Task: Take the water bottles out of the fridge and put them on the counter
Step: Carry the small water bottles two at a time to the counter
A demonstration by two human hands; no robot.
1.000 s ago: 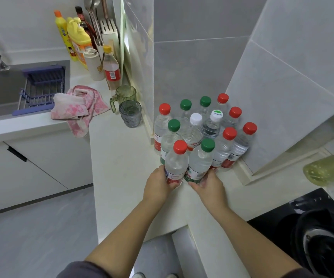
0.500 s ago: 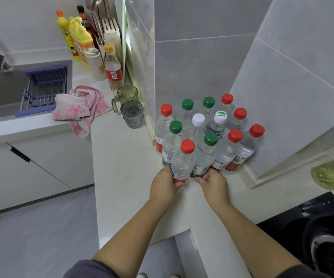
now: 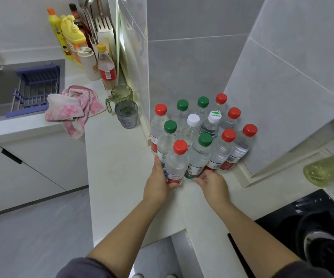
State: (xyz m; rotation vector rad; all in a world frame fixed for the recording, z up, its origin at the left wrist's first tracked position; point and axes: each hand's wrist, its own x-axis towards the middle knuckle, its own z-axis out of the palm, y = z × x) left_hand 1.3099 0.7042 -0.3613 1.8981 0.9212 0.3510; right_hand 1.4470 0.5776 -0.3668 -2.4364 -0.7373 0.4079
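We judge this the setting-down step. Our left hand [image 3: 158, 182] curls round the clear plastic red-capped water bottle [image 3: 175, 167], which stands on the smooth white counter [image 3: 118, 167] at the front of the cluster. Our right hand [image 3: 212, 183] meets the base of the neighbouring green-capped clear bottle [image 3: 199, 157] (grip or mere touch, we cannot tell). Next we should release without toppling neighbours. The fridge is out of view.

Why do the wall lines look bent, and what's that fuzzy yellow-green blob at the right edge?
Head view: the wide-angle lens bows the tile lines and counter edges. Head view: the blob is stretched and blurred at the frame edge; what it is I cannot tell. Head view: soft even light, faint shadows; the water bottles in the middle look sharp.
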